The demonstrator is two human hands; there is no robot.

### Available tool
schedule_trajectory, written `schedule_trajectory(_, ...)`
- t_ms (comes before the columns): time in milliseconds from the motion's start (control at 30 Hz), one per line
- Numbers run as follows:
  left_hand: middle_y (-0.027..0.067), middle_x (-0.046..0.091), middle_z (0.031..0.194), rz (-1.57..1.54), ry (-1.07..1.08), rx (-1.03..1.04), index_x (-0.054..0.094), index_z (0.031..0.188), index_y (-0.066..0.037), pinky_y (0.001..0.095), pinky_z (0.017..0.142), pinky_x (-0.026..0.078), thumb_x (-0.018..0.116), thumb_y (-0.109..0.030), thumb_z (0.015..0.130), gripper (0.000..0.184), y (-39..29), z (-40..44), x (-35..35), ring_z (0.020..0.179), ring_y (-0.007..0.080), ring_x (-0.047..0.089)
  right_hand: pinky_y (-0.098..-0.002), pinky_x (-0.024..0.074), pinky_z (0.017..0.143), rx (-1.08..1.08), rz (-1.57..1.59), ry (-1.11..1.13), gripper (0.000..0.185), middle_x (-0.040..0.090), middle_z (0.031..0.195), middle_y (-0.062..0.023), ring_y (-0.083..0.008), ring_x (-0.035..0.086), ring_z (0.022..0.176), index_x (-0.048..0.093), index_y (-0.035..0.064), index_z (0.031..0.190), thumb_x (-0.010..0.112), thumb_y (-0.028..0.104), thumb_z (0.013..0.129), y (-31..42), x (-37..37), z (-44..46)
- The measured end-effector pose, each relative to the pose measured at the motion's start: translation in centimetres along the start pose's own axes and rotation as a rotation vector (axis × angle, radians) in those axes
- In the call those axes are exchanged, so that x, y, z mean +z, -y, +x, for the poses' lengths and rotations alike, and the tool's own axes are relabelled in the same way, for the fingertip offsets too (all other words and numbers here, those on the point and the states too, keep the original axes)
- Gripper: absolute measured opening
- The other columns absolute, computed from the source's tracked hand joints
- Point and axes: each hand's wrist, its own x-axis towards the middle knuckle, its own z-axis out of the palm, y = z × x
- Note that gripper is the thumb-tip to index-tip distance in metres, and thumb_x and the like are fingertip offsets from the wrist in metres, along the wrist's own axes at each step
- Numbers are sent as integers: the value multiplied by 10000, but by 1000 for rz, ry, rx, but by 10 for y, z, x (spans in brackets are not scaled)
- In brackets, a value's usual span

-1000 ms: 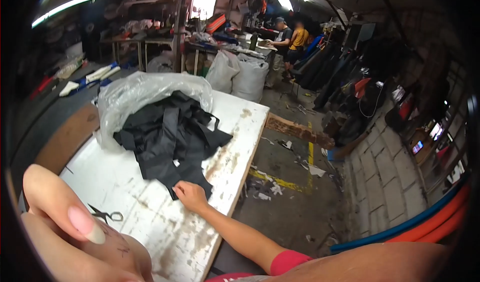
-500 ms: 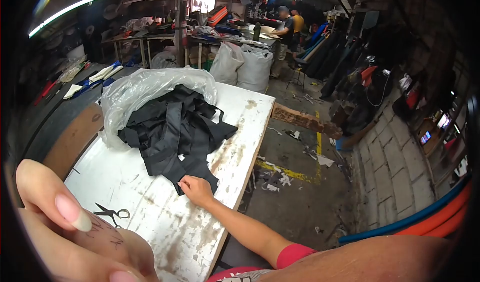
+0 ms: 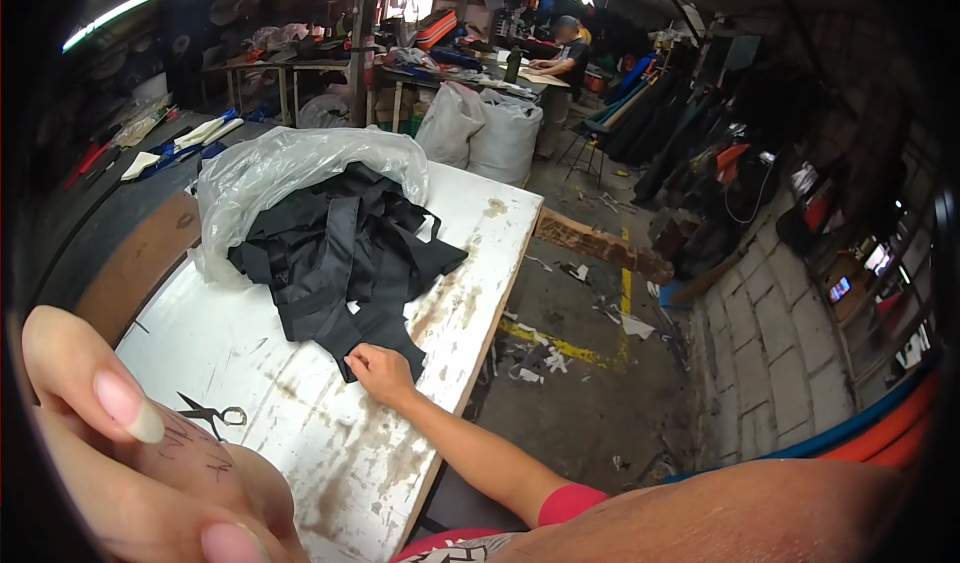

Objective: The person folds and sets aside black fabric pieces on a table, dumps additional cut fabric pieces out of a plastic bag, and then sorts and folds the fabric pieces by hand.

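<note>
Beside the near end of the black fabric pile, my right hand is closed on the corner of a black fabric piece lying on the white tabletop. The pile spills out of a clear plastic bag. Very close to the camera at lower left, my left hand has bent, closed fingers, with pen marks on the skin; what they hold, if anything, is hidden. A pair of black scissors lies on the table just beyond it, partly covered by the hand.
The worn white table ends at right above a floor with scraps. A dark table adjoins at left. Two full sacks stand behind. A block wall runs along the right. A person works at a far table.
The view has shifted slightly, so the table and pile sit a little further left. My right hand still grips the fabric corner. One of two far people is now mostly hidden behind the other.
</note>
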Motion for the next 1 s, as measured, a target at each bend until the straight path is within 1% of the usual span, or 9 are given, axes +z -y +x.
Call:
schedule_trajectory(567, -49, 427, 795, -21, 2, 21, 484, 945, -157, 361, 794, 289, 536, -224, 949, 85, -11, 17, -20, 689, 60, 423, -360, 468, 574, 10, -8, 6, 158, 654, 732, -112, -272, 630, 634, 647, 52, 820, 646, 205, 858, 6, -1, -1)
schedule_trajectory(667, -53, 422, 795, -53, -13, 23, 485, 937, -163, 361, 796, 283, 536, -228, 951, 83, -16, 19, -16, 689, 57, 419, -367, 472, 580, 12, -8, 6, 164, 656, 739, -114, -272, 634, 642, 649, 52, 820, 642, 211, 858, 5, 0, -2)
schedule_trajectory(733, -55, 419, 795, -96, -39, 8, 485, 932, -167, 361, 797, 280, 536, -230, 952, 83, -23, 13, 0, 690, 56, 417, -369, 473, 585, -4, -5, 2, 166, 656, 741, -116, -273, 636, 649, 650, 51, 821, 641, 212, 859, 4, 0, -1)
schedule_trajectory(800, -27, 472, 866, -214, -67, -81, 487, 1111, -144, 379, 786, 320, 539, -266, 963, 198, -31, -4, 24, 710, 85, 482, -367, 474, 590, -8, -10, -3, 164, 656, 744, -116, -277, 637, 658, 650, 50, 821, 643, 210, 858, 3, 0, -1)
schedule_trajectory(833, 8, 550, 895, -304, 71, -234, 470, 1246, -115, 376, 754, 382, 583, -247, 940, 351, -42, -10, 25, 697, 118, 549, -367, 475, 592, -8, -11, -6, 164, 655, 746, -116, -279, 638, 663, 650, 50, 822, 643, 210, 857, 2, 1, -2)
schedule_trajectory(900, 96, 636, 1018, -732, 187, -476, 447, 1305, -59, 450, 769, 477, 567, -198, 948, 402, -44, -43, 34, 782, 192, 650, -368, 476, 597, -9, -9, -1, 161, 655, 751, -116, -287, 638, 674, 648, 46, 824, 645, 204, 856, 1, 1, -3)
schedule_trajectory(933, 144, 634, 1089, -919, 261, -821, 471, 1270, -16, 488, 831, 483, 551, -176, 954, 364, -61, -57, 33, 862, 233, 664, -369, 476, 599, -10, -9, -3, 160, 654, 754, -116, -291, 637, 679, 647, 45, 825, 645, 202, 855, 1, 0, -2)
schedule_trajectory(967, 193, 632, 1160, -1075, 257, -1199, 494, 1235, 28, 525, 893, 489, 535, -155, 961, 332, -78, -71, 32, 942, 275, 677, -370, 476, 599, 7, -2, 3, 158, 654, 757, -116, -294, 637, 682, 647, 43, 826, 645, 199, 854, 1, -1, 0)
schedule_trajectory(1000, 191, 631, 1159, -1187, 269, -1414, 496, 1234, 27, 522, 892, 489, 540, -164, 954, 342, -86, -80, 33, 943, 273, 675, -371, 476, 600, 28, 8, 15, 156, 655, 759, -116, -297, 636, 684, 646, 42, 827, 645, 195, 854, 5, -2, -1)
